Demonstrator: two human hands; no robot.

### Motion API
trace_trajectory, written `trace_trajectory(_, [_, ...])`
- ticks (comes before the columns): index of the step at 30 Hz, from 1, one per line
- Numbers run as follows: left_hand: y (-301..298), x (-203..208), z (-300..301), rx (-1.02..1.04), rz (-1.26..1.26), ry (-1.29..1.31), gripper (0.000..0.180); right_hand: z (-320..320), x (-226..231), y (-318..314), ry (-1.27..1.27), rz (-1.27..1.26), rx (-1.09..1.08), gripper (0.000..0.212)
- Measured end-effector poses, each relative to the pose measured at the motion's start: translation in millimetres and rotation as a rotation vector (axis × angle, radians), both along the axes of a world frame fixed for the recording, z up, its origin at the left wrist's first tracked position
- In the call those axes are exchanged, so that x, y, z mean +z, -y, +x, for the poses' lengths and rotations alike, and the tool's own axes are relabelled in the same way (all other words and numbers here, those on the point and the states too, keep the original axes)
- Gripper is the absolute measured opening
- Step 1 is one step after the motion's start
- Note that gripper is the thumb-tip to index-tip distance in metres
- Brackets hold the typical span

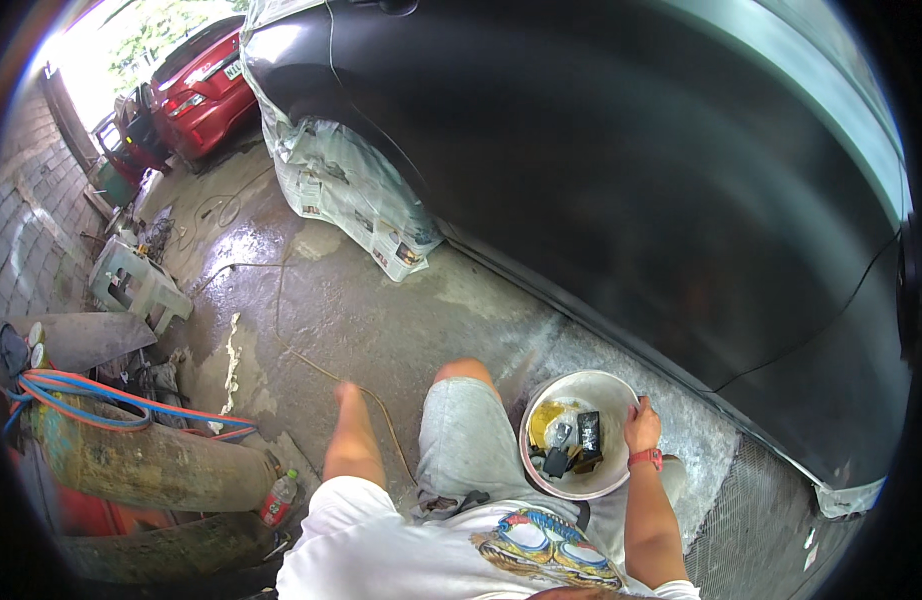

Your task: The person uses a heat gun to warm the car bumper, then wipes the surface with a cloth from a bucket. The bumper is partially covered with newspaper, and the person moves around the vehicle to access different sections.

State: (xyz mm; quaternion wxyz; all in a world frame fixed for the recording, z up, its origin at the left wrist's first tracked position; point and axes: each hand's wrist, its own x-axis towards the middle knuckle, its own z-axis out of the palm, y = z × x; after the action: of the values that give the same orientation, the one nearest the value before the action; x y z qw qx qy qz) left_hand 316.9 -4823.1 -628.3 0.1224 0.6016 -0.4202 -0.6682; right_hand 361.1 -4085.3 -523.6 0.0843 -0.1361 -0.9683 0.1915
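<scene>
My right hand (pixel 642 427), with a red watch at its wrist, is closed on the right rim of a round whitish bucket (pixel 610 482). The bucket sits by my lap and tilts its mouth up at me. Inside it lie a dark block (pixel 589 430), a smaller dark piece (pixel 556 461), something yellow (pixel 547 420) and clear crumpled plastic. Out to the left reaches my left hand (pixel 348 392), low over the concrete beside a thin brown hose (pixel 381 405). Its fingers are too small and foreshortened to make out.
A dark grey car side (pixel 631 200) fills the right, its wheel wrapped in plastic and newspaper (pixel 356 200). Left are gas cylinders (pixel 161 455) with red and blue hoses (pixel 131 400), a soda bottle (pixel 279 498) and a pale stool (pixel 141 280). Behind stands a red car (pixel 206 100).
</scene>
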Motion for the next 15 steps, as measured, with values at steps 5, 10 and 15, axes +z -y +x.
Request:
trace_trajectory(5, [-117, -46, -2, -0.118, 0.132, 0.006, 0.058, 12, -1, -37, 0.065, 0.091, -0.086, 0.037])
trace_trajectory(10, [-162, 129, -103, -0.433, 0.113, -0.68, 0.052, 18, 17, -66, 0.226, 0.063, -0.056, 0.042])
trace_trajectory(15, [-120, 217, -149, -0.279, 0.158, -0.864, 0.042, 10, -1, -40, 0.066, 0.087, -0.064, 0.031])
